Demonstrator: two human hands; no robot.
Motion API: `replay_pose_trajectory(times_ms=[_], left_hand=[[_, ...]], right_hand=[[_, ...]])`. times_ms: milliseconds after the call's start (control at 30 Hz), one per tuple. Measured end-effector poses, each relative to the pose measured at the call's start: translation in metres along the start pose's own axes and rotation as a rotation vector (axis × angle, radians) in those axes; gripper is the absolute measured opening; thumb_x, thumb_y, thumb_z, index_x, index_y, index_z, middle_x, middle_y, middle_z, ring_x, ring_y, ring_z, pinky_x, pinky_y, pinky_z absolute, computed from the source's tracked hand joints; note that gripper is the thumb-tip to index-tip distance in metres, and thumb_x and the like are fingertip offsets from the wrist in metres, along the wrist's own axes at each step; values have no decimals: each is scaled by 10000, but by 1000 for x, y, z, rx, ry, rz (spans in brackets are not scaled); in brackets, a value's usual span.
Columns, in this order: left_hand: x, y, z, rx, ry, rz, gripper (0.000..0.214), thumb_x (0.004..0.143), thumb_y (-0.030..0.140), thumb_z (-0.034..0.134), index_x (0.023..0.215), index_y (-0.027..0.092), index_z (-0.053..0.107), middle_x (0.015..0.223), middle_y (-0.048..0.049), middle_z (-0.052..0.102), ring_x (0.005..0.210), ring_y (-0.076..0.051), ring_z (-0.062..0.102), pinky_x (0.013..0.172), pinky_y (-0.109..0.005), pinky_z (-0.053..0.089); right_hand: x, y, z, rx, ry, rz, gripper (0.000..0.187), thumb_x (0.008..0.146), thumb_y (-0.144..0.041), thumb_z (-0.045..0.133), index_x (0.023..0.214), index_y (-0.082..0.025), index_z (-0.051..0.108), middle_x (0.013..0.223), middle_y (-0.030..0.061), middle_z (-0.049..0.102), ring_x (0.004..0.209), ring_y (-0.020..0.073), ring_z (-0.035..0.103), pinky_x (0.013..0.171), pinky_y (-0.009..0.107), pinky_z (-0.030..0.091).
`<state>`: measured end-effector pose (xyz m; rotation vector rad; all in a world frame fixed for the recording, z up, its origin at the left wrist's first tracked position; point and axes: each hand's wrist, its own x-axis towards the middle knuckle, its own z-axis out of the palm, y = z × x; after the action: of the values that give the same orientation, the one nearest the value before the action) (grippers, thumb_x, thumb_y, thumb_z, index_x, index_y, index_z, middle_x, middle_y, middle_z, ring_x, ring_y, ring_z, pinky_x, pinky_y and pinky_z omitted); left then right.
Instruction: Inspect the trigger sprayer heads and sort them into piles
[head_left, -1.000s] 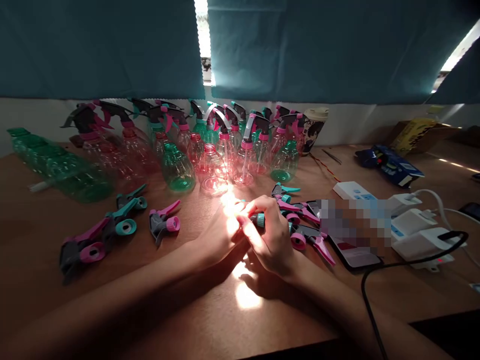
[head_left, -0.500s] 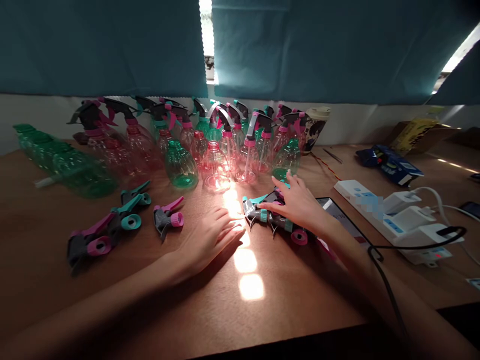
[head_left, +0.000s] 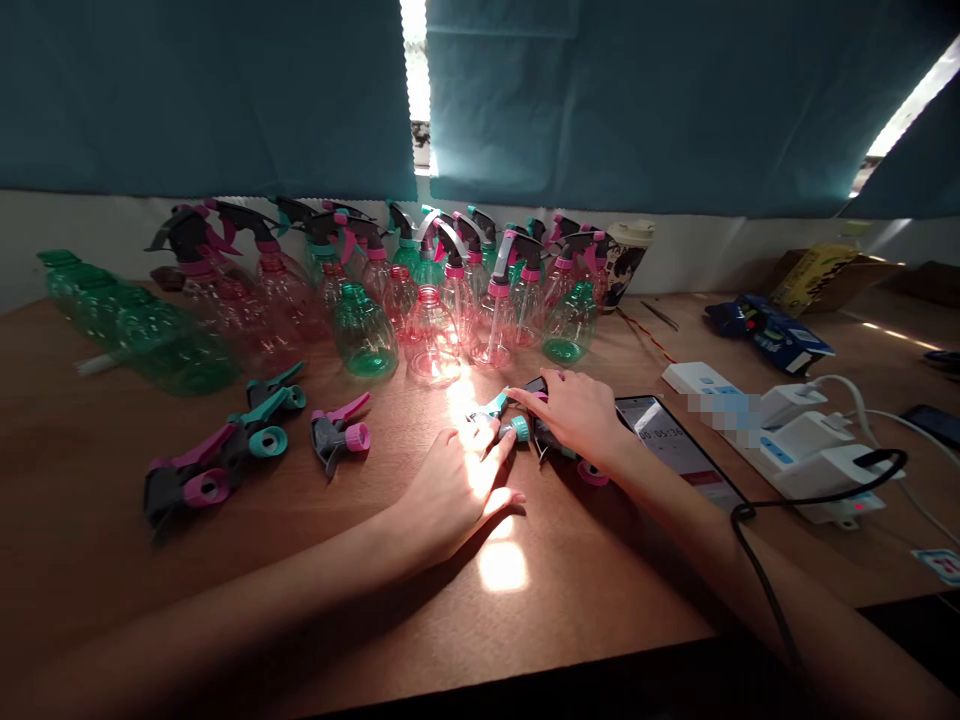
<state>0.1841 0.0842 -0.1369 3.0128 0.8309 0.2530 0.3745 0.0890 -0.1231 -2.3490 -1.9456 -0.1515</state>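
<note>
My right hand [head_left: 574, 415] lies over a small heap of plastic trigger spray heads [head_left: 559, 440], its fingers on top and its palm hiding most of them. A teal collar [head_left: 519, 429] and a pink collar [head_left: 592, 473] show at the heap's edges. My left hand [head_left: 457, 495] is spread on the wooden table [head_left: 225, 520], its fingertips beside the teal collar. Three more spray heads [head_left: 337, 435] lie to the left. Behind my hands stand rows of capless green and clear plastic bottles [head_left: 365, 335], with several capped by spray heads.
A smartphone [head_left: 671, 445] showing a timer lies right of my right hand. Beyond it are a white power strip [head_left: 712, 390] with plug adapters and a black cable [head_left: 757, 560]. Green bottles [head_left: 142, 330] lie on their sides at the left.
My left hand has moved right, closer to the heap. My right hand has moved left and slightly back, with the spray heads now gathered beneath it. More of the phone shows.
</note>
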Motion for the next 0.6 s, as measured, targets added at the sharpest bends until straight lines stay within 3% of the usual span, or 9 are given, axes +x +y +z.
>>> replay_pose_trajectory(times_ms=[133,333,400,467,533,600], left_hand=[[-14,13,-5,2,-2,-3,705,874,515,564,1385,50,424,1378,-246,495,1250,-387,475,972,-498,411],[-29,19,0,-104,28,63,631,871,519,567,1356,131,457,1410,-172,481,1303,-351,406,1046,-489,340],[-34,18,-5,-140,25,65,584,853,491,606,1315,154,487,1372,-159,509,1264,-344,434,1017,-474,368],[-39,15,-15,-189,-1,68,396,868,420,602,1181,178,568,1268,-134,572,1164,-320,501,953,-448,414],[-48,10,-25,-237,-18,74,186,900,321,550,1011,184,609,1138,-109,615,1056,-283,543,889,-418,448],[-59,1,-32,-270,32,65,144,905,248,514,992,178,605,1101,-105,616,1022,-262,549,875,-406,463]], right_hand=[[-4,-17,-1,-45,76,12,647,924,-632,329,1028,-79,649,964,233,693,856,339,671,654,369,434],[-8,-27,-5,-88,177,-61,587,949,-570,356,912,-83,681,875,222,705,883,336,630,746,408,388],[-7,-27,-6,-90,202,-82,560,957,-536,374,920,-69,681,883,230,694,901,345,610,761,426,383],[-7,-27,-6,-76,217,-129,504,950,-507,426,972,-72,681,930,218,684,950,343,588,804,438,384],[-8,-26,-5,-45,215,-220,423,930,-473,501,1080,-113,662,1041,172,671,1012,307,570,874,415,384],[-12,-27,-3,9,205,-349,400,901,-441,571,1182,-161,617,1186,128,631,1089,266,546,939,376,379]])
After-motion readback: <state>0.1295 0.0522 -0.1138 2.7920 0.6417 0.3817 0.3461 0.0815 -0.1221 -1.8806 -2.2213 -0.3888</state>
